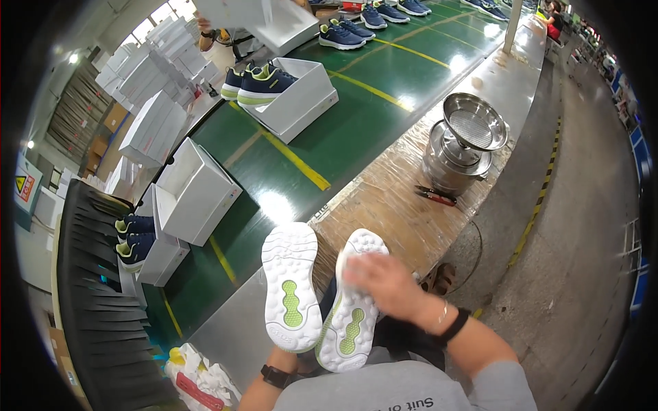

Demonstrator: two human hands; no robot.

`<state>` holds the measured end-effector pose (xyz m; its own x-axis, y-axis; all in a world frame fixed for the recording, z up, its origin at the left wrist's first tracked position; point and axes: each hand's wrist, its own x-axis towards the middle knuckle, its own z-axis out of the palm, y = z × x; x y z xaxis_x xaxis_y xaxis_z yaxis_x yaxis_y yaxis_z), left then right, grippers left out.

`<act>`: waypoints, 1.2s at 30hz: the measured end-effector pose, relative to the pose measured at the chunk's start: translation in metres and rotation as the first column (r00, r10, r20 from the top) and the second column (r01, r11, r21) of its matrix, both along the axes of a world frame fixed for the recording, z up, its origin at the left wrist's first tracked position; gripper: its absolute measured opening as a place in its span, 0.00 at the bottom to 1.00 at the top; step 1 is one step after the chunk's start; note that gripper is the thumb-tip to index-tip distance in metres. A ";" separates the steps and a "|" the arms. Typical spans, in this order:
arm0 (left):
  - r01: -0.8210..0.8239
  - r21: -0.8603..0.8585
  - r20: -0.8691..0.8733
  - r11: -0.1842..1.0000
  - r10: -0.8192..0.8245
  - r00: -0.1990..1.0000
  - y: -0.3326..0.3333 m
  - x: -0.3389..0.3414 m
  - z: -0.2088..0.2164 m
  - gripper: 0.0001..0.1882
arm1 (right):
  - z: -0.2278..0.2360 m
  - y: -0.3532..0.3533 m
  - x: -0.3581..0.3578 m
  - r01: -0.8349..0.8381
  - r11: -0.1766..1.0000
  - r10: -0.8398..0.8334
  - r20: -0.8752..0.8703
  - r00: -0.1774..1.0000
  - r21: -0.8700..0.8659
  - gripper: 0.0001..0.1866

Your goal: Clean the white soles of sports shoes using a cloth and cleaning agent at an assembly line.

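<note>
Two athletic shoes are held soles up in front of me: the left shoe [291, 260] and the right shoe [351, 342] have knobbly white soles with lime-green centre inserts. My left hand [284, 357] reaches up behind them and supports the pair; its fingers are hidden by the soles. Across the forefoot of the right shoe lies my right hand [384, 282], smeared by motion. Its fingers bend over the sole's upper part, and whether anything is between them is unclear.
Beyond the shoes runs a green conveyor belt [370, 123] with white shoeboxes [199, 195] and navy shoes [267, 82]. A metal dispenser with a dish [456, 154] and a red-handled tool [436, 196] sit on the film-covered ledge [384, 205]. Crumpled white cloth [199, 373] lies lower left. A co-worker handles a box lid [233, 12].
</note>
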<state>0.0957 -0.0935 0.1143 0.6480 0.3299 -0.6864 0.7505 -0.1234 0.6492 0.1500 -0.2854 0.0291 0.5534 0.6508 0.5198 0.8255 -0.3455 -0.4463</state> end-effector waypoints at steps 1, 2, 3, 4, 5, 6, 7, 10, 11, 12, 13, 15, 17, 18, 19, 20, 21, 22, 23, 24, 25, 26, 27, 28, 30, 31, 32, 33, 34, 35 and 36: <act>0.011 -0.006 -0.014 1.000 -0.011 1.000 -0.001 0.007 -0.001 0.09 | -0.010 0.004 0.023 0.062 0.997 -0.059 -0.070 0.996 0.042 0.24; 0.021 -0.013 -0.024 1.000 -0.022 0.999 0.000 0.004 -0.002 0.09 | -0.018 0.008 0.044 0.127 0.989 -0.116 -0.139 0.984 0.079 0.24; -0.012 0.013 -0.012 1.000 0.012 1.000 0.002 -0.011 0.011 0.09 | -0.013 0.020 0.063 0.128 0.989 -0.113 -0.193 0.975 0.070 0.24; 0.023 -0.023 -0.023 0.999 -0.024 0.999 0.000 -0.002 -0.005 0.09 | -0.029 0.011 0.079 0.194 0.981 -0.189 -0.260 0.947 -0.006 0.24; 0.028 -0.027 -0.024 0.999 -0.028 0.999 -0.004 0.001 -0.007 0.09 | -0.035 0.012 0.083 0.197 0.980 -0.191 -0.262 0.946 -0.003 0.24; 0.036 -0.034 -0.026 0.999 -0.037 0.999 0.000 -0.002 -0.009 0.09 | -0.039 0.011 0.085 0.191 0.981 -0.175 -0.258 0.950 0.039 0.24; 0.048 -0.043 -0.028 0.998 -0.049 0.998 0.000 0.001 -0.010 0.10 | -0.043 0.009 0.086 0.188 0.979 -0.163 -0.252 0.954 0.077 0.23; 0.024 -0.059 -0.039 0.998 -0.027 0.999 0.011 -0.013 -0.016 0.10 | 0.011 0.015 0.016 -0.069 0.992 0.090 -0.197 0.976 0.110 0.19; 0.026 -0.062 -0.046 0.998 -0.029 0.999 0.024 -0.051 -0.021 0.10 | 0.029 0.014 -0.011 -0.157 0.981 0.179 -0.203 0.963 0.116 0.18; 0.033 -0.069 -0.047 0.997 -0.036 0.998 0.026 -0.054 -0.020 0.10 | 0.030 0.014 -0.024 -0.188 0.975 0.202 -0.118 0.972 0.121 0.17; 0.038 -0.074 -0.048 0.997 -0.041 0.998 0.026 -0.047 -0.019 0.10 | 0.031 0.014 -0.030 -0.220 0.968 0.225 -0.033 0.974 0.125 0.17; 0.055 -0.088 -0.052 0.995 -0.060 0.997 0.013 -0.015 -0.015 0.10 | 0.013 0.016 0.002 -0.127 0.982 0.132 -0.021 0.991 0.142 0.21; 0.083 -0.108 -0.061 0.991 -0.090 0.994 0.001 -0.002 -0.019 0.10 | -0.016 0.014 0.051 0.047 0.990 -0.022 -0.183 0.983 0.131 0.19; 0.103 -0.122 -0.064 0.987 -0.112 0.992 0.000 -0.006 -0.022 0.10 | -0.031 0.006 0.067 0.189 0.981 -0.176 -0.243 0.954 0.033 0.18; 0.113 -0.132 -0.063 0.985 -0.122 0.991 -0.004 -0.007 -0.022 0.10 | -0.042 0.000 0.080 0.197 0.977 -0.165 -0.295 0.941 0.083 0.18; 0.121 -0.140 -0.068 0.983 -0.131 0.989 -0.006 -0.007 -0.023 0.10 | -0.052 -0.008 0.084 0.207 0.969 -0.149 -0.353 0.924 0.132 0.18; 0.097 -0.121 -0.072 0.988 -0.106 0.992 0.008 -0.042 -0.014 0.10 | -0.044 -0.004 0.075 0.183 0.970 -0.116 -0.357 0.927 0.159 0.18; 0.110 -0.149 -0.081 0.983 -0.123 0.989 0.019 -0.066 -0.026 0.10 | -0.046 -0.014 0.065 0.244 0.951 -0.158 -0.384 0.910 0.187 0.19; 0.100 -0.155 -0.086 0.983 -0.114 0.990 0.019 -0.071 -0.027 0.10 | -0.042 -0.017 0.053 0.282 0.930 -0.168 -0.408 0.897 0.235 0.19; 0.085 -0.157 -0.090 0.984 -0.100 0.991 0.021 -0.077 -0.027 0.11 | -0.039 -0.021 0.038 0.267 0.933 -0.151 -0.412 0.899 0.241 0.19; 0.070 -0.169 -0.092 0.983 -0.087 0.992 -0.002 -0.022 -0.024 0.11 | -0.036 -0.025 0.015 0.273 0.937 -0.183 -0.361 0.914 0.218 0.20; 0.065 -0.177 -0.106 0.982 -0.085 0.991 -0.004 -0.020 -0.027 0.11 | -0.034 -0.033 -0.005 0.293 0.936 -0.221 -0.319 0.922 0.197 0.21; 0.055 -0.184 -0.118 0.981 -0.078 0.990 0.000 -0.026 -0.028 0.11 | -0.023 -0.037 -0.022 0.287 0.938 -0.212 -0.330 0.920 0.195 0.21; 0.041 -0.185 -0.127 0.982 -0.066 0.990 0.018 -0.070 -0.029 0.11 | -0.010 -0.039 -0.038 0.207 0.965 -0.154 -0.292 0.944 0.159 0.22; -0.001 -0.197 -0.146 0.980 -0.028 0.989 0.001 -0.021 -0.025 0.11 | 0.008 -0.031 -0.063 0.045 0.988 -0.006 -0.255 0.967 0.150 0.24; -0.017 -0.205 -0.152 0.979 -0.015 0.988 -0.003 0.000 -0.023 0.11 | 0.013 -0.030 -0.072 -0.023 0.983 0.069 -0.250 0.966 0.182 0.25; -0.033 -0.208 -0.146 0.978 0.003 0.989 -0.003 0.001 -0.022 0.11 | 0.018 -0.032 -0.071 -0.060 0.980 0.097 -0.191 0.977 0.189 0.24; -0.048 -0.209 -0.138 0.977 0.019 0.990 -0.003 -0.004 -0.023 0.11 | 0.020 -0.033 -0.064 -0.078 0.978 0.115 -0.183 0.976 0.195 0.24; -0.062 -0.211 -0.130 0.975 0.035 0.991 -0.004 -0.009 -0.023 0.11 | 0.022 -0.033 -0.048 -0.045 0.990 0.071 -0.187 0.980 0.137 0.24; -0.075 -0.214 -0.118 0.974 0.050 0.992 -0.008 0.008 -0.020 0.11 | 0.027 -0.031 -0.035 -0.011 0.997 0.025 -0.185 0.982 0.079 0.24; -0.087 -0.217 -0.106 0.972 0.065 0.992 -0.012 0.012 -0.019 0.11 | 0.032 -0.025 -0.027 0.035 0.994 -0.015 -0.194 0.981 0.099 0.23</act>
